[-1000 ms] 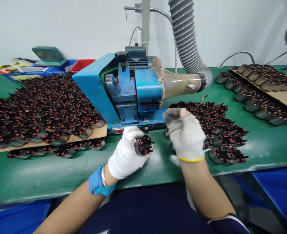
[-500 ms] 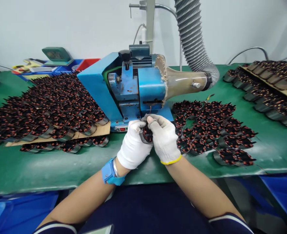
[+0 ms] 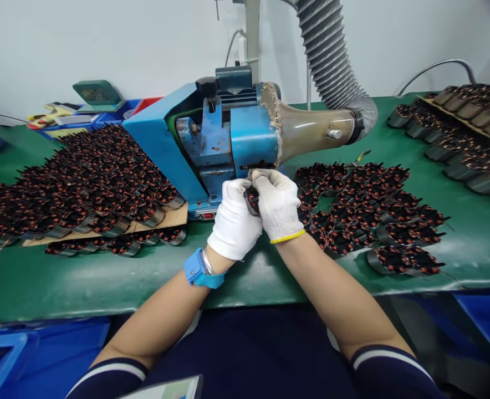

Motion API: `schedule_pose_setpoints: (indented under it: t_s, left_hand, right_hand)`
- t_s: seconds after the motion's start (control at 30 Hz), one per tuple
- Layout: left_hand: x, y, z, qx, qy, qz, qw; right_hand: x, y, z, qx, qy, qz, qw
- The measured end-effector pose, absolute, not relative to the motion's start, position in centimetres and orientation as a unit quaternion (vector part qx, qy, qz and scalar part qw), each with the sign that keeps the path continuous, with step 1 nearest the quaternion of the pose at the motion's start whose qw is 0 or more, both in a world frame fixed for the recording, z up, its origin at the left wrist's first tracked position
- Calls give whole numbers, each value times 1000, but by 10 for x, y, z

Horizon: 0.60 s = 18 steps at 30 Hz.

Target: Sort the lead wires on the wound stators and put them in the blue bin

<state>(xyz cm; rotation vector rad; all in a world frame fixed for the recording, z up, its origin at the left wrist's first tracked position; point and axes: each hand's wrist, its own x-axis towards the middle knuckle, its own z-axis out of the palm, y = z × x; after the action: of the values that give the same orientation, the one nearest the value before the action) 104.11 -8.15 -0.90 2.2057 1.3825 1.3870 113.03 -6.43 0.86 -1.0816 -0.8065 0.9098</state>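
Note:
Both hands wear white gloves and meet at the front of a blue motor-driven machine (image 3: 255, 136). Between them is a motor stator (image 3: 252, 200), a metal ring with black insulation and copper windings, mostly covered by the fingers. My left hand (image 3: 234, 219) is closed around its left side. My right hand (image 3: 279, 205) pinches at the stator's upper edge, its fingertips just below the slot in the machine's blue housing. Whether a wire end is inside the slot is hidden by the fingers.
Many stators (image 3: 103, 177) stand on cardboard (image 3: 166, 218) at left. Another group of stators (image 3: 353, 210) is to the right, with more stacked at far right (image 3: 473, 138). A clear nozzle (image 3: 311, 130) joins a grey hose (image 3: 328, 61). Blue bins (image 3: 57, 352) sit below the green table (image 3: 145, 282).
Both hands have moved up and forward with the stator, closer to the machine's slot. The copper wire that stood up above the fingers is now out of sight. The view has shifted slightly.

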Motion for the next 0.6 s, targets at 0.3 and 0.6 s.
schedule_pose_setpoints:
  t_s: [0.3,0.6]
  left_hand:
    - [1046,-79,-10,745,479,450,114]
    - [1020,-110,-24,778,368,481,169]
  right_hand:
    - [1132,-63,6,-486,-358,385,698]
    - [1131,-120,0,-512,-432,384,635]
